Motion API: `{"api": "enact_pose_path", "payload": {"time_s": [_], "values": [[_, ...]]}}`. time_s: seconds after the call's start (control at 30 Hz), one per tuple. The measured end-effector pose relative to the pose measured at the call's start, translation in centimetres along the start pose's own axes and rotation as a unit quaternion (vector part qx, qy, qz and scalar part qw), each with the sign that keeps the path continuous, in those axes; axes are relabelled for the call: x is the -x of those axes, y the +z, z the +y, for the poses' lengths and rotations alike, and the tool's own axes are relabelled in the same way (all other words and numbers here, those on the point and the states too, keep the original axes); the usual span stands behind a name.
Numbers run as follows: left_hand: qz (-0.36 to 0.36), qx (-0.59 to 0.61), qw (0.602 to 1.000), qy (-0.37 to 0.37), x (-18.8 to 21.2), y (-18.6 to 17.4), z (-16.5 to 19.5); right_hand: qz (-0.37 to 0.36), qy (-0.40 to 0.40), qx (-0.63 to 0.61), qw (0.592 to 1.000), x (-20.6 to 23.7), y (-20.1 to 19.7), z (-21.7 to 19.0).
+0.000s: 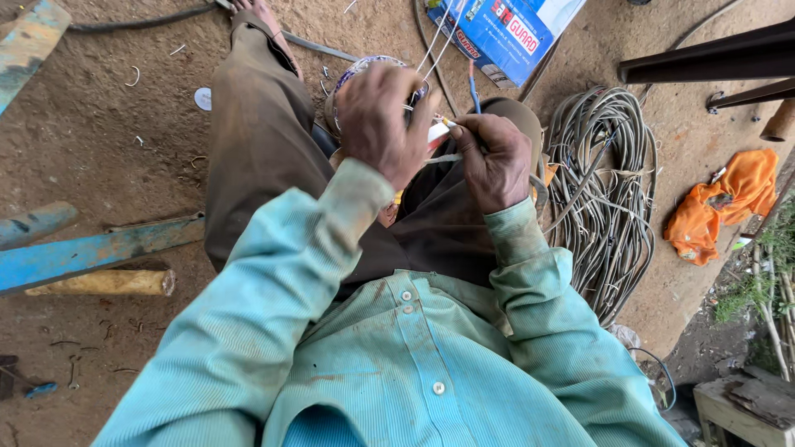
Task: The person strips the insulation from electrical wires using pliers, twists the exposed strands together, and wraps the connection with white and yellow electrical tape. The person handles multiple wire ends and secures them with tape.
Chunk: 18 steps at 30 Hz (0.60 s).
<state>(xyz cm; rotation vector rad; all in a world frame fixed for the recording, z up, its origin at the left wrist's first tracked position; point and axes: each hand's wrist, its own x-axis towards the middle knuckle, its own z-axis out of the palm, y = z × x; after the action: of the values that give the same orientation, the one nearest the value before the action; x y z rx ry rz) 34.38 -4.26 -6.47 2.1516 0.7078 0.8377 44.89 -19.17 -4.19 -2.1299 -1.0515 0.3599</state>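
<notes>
1. Head view, looking down. Person seated on bare dirt, teal shirt, brown trousers; both hands raised over the lap.
2. Left hand [383, 124]: fingers curled closed around thin white wires [436, 43], which run up and away from the fist toward the top of the frame. Back of the hand faces the camera, so the fingertips are hidden.
3. Right hand [495, 159]: fingers pinched shut on a small tool with a white-and-red body [440, 131]; its tip points at the wires just beside the left fist. Cannot tell what kind of tool it is.
4. Step in hand, as I judge it: working the wire ends, stripping or trimming, with the left hand as the clamp.
5. Next move would call for a steady left grip and fine control of the tool tip; the wires are thin and could slip or nick.
6. Nearby: a large grey cable coil [603, 186] on the ground at right, an orange cloth [722, 207] beyond it, a blue printed bag [501, 33] at top, blue wooden planks [91, 252] at left.
</notes>
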Motion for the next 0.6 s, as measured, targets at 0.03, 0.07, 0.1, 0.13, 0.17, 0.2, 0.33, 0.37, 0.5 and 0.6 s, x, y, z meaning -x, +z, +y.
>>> {"api": "enact_pose_path", "payload": {"time_s": [0.03,0.07,0.1,0.13,0.17,0.2,0.33,0.37,0.5,0.6], "values": [[-0.078,0.04,0.996,-0.033,0.9,-0.6,0.5,-0.025,0.028,-0.04,0.998,-0.1,-0.2,0.1],[-0.154,0.08,0.983,-0.064,1.7,-1.2,0.9,-0.051,0.055,-0.079,0.994,-0.2,-0.3,0.3],[-0.229,0.118,0.961,-0.098,2.1,-1.6,1.0,-0.081,0.083,-0.12,0.986,-0.1,-0.4,0.3],[-0.247,0.243,0.927,-0.143,2.2,-1.8,0.9,-0.074,0.055,-0.12,0.988,-0.1,-0.3,0.3],[-0.259,0.364,0.876,-0.181,2.1,-1.8,0.8,-0.064,0.025,-0.12,0.99,-0.1,-0.3,0.3],[-0.267,0.48,0.808,-0.213,1.8,-1.6,0.5,-0.052,-0.005,-0.119,0.992,-0.1,-0.2,0.3],[-0.154,0.285,0.944,-0.06,-0.3,0.4,-0.7,-0.012,-0.058,-0.049,0.997,0.0,0.1,-0.2],[-0.199,0.234,0.945,-0.115,-1.0,1.0,-1.0,0.003,-0.066,-0.035,0.997,-0.1,0.2,-0.3],[-0.388,0.106,0.825,-0.398,-2.9,2.5,-1.1,0.063,-0.064,0.001,0.996,0.4,0.9,-0.9],[-0.407,0.045,0.844,-0.346,-3.2,2.3,-0.9,0.071,-0.095,0.016,0.993,0.5,1.1,-1.0]]}}
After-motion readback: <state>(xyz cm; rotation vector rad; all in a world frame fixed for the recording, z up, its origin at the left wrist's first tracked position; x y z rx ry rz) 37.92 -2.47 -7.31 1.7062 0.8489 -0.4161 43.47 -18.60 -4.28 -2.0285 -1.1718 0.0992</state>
